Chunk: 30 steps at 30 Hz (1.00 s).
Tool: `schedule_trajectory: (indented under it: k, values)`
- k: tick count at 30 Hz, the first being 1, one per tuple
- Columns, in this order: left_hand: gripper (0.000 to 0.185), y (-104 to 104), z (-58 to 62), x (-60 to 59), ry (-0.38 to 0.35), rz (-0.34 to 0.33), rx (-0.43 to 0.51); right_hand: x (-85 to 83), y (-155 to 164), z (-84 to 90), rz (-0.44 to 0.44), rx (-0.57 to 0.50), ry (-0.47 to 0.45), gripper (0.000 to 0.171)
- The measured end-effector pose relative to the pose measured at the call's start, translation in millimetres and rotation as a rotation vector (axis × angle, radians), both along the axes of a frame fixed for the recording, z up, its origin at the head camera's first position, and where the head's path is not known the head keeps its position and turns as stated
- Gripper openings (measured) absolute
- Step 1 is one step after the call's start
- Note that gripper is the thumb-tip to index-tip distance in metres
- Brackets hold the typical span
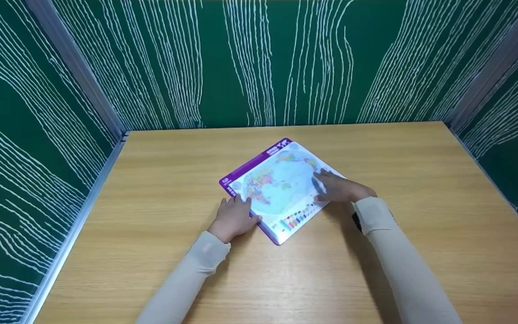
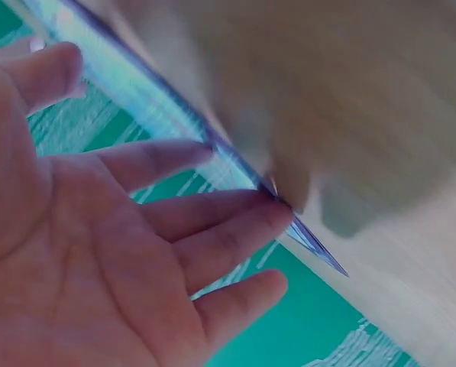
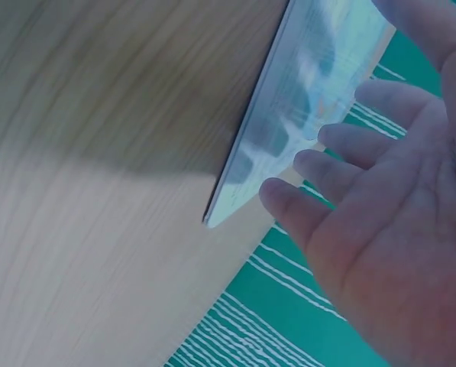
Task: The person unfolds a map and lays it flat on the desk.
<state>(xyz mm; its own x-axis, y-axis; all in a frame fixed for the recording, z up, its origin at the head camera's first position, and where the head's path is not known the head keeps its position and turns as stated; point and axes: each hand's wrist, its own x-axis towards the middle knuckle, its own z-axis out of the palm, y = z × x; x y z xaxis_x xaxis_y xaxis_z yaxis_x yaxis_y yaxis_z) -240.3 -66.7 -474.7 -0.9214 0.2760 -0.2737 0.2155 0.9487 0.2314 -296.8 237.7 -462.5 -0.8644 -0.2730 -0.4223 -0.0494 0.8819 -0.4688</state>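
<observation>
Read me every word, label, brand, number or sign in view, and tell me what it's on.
No text is legible.
Map sheet: any print on the map is too small to read.
Its purple band: white lettering too small and blurred; a round white mark at one end, unreadable.
Coloured row along the opposite edge: any captions too small.

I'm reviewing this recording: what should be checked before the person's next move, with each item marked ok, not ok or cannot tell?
1. Map board face up: ok, the printed map shows in the head view.
2. Board within the edges of the table: ok, on every side.
3. Board square to the table: not ok, it lies turned at an angle.
4. Left hand at the board: ok, fingertips are at its left edge.
5. Right hand touching the board: cannot tell, its fingers reach over the right side but contact is unclear.
</observation>
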Motion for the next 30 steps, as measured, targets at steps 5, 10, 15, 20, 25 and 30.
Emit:
schedule_trajectory:
  k: [5,10,15,20,25,30]
  values:
    - [0.061,-17,7.5,-11.9,0.01,-0.013,0.161,8.5,-7,-0.7,0.024,-0.029,0.047,0.079]
    - [0.059,-34,11.7,-28.0,0.027,-0.002,0.269,21.2,-20,-2.6,0.032,-0.024,0.066,0.078]
    - [0.065,-45,9.8,-44.9,0.028,-0.01,0.294,33.8,-38,-0.1,0.049,0.006,0.084,0.079]
    - [0.068,-51,6.4,-61.0,0.016,0.002,0.281,45.1,-53,0.8,0.079,0.032,0.121,0.082]
    - [0.065,-56,4.0,-75.1,0.008,-0.005,0.246,55.8,-67,-1.8,0.128,0.021,0.148,0.086]
    - [0.06,-61,1.6,-87.2,0.019,-0.03,0.175,64.4,-76,-3.9,0.128,0.001,0.15,0.085]
